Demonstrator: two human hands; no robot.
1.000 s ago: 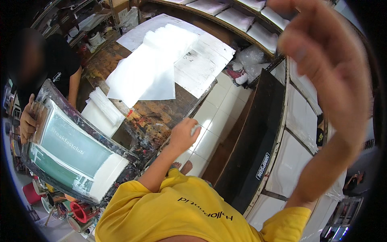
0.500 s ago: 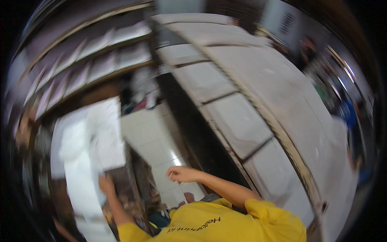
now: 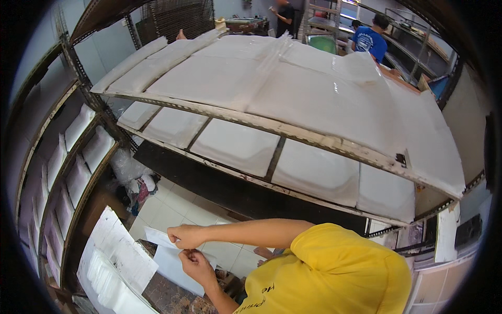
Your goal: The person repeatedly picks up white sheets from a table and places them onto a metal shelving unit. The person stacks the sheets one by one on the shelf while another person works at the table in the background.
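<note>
My right hand reaches across from the right, fingers pinched at the upper edge of a thin white sheet. Just below it, my left hand has its fingers closed at the same sheet's edge, close to my right fingertips. The sheet hangs tilted to the left of and behind my hands, partly hidden by them. Left of it, a stack of white sheets lies on a larger smudged white board, over a dark, stained tabletop.
Ahead stands a long metal rack covered with translucent sheets, with white sheets on the tier below. Slotted shelves with more sheets line the left. Crumpled plastic lies on the floor. A person in blue and another in black are farther back.
My view has swung right. Both hands, formerly apart with the left by the white stack, are now together holding a sheet lifted away from it.
</note>
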